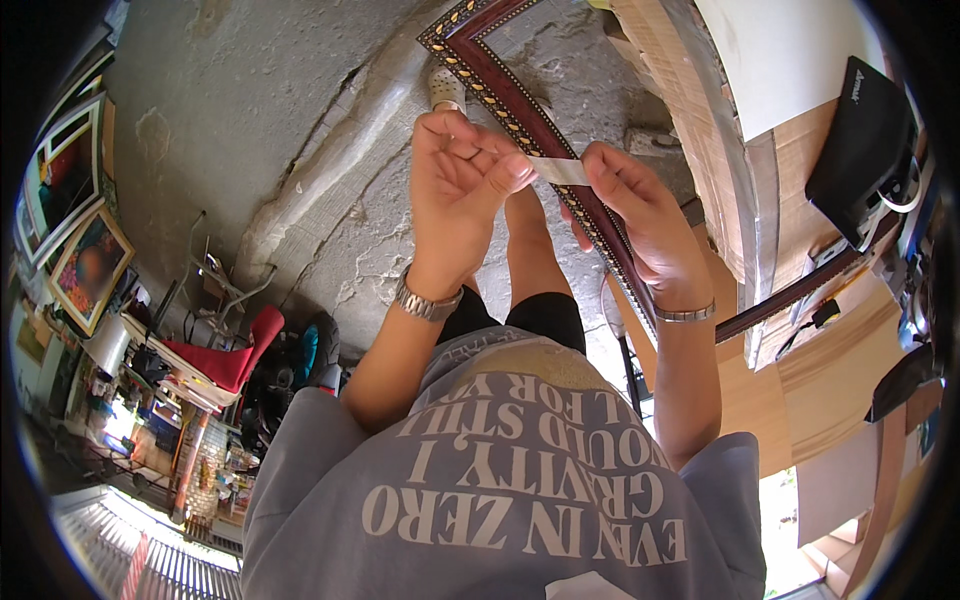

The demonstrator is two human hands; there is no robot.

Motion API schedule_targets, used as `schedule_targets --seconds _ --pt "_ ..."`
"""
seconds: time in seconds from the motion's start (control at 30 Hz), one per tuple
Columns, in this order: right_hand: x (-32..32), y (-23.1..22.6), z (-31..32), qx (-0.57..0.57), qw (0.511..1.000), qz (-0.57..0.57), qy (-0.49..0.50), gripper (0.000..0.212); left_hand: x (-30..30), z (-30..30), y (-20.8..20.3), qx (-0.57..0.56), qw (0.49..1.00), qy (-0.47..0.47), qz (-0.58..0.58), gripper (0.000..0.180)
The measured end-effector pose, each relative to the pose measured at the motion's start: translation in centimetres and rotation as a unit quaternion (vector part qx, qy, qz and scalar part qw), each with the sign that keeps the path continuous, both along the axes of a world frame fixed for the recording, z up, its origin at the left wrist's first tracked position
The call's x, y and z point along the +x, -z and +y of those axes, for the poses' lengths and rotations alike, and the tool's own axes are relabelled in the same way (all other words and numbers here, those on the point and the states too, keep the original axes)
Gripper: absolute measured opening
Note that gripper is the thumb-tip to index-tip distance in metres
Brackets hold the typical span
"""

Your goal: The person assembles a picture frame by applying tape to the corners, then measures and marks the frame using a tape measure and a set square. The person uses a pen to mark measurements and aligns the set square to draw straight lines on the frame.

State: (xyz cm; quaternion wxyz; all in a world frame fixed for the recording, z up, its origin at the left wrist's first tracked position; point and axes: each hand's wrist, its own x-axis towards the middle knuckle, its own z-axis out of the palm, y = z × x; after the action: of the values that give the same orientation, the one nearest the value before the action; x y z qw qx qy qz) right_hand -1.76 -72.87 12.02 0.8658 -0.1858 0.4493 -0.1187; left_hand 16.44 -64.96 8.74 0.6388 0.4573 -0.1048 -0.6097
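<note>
A short pale strip, perhaps tape or paper, is stretched between my two hands. My left hand pinches its left end between thumb and fingers, the other fingers curled. My right hand pinches the opposite end. Beneath the strip runs a dark red picture frame with gold beaded edging, slanting from its far corner down toward my right forearm. Fingertips of my right hand show past the frame's left side, so some fingers appear to pass behind it; whether they grip it I cannot tell.
Cardboard and boards stand along the right, with a black flat case on them. Framed pictures lean at the far left, near a red seat and clutter. The concrete floor is cracked and uneven.
</note>
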Motion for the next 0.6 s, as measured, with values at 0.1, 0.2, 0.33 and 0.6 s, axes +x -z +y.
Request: schedule_targets --seconds 0.1,0.2,0.33,0.6 --pt "0.1 0.0 -0.1 0.06 0.998 0.013 0.031 0.031 -0.7 0.1 1.1 0.008 0.999 -0.023 0.043 0.042" --pt "0.1 0.1 -0.2 0.093 0.995 -0.021 0.039 0.032 -1.6 0.3 1.9 -0.037 0.994 -0.071 0.073 0.045" --pt "0.3 0.2 0.0 0.106 0.994 -0.016 0.015 0.034 -3.0 0.2 2.8 0.012 0.992 -0.09 0.091 0.046" --pt "1.6 -1.5 0.7 -0.165 0.963 0.155 -0.148 0.04 -3.7 0.7 4.0 -0.033 0.978 0.048 0.198 0.06"
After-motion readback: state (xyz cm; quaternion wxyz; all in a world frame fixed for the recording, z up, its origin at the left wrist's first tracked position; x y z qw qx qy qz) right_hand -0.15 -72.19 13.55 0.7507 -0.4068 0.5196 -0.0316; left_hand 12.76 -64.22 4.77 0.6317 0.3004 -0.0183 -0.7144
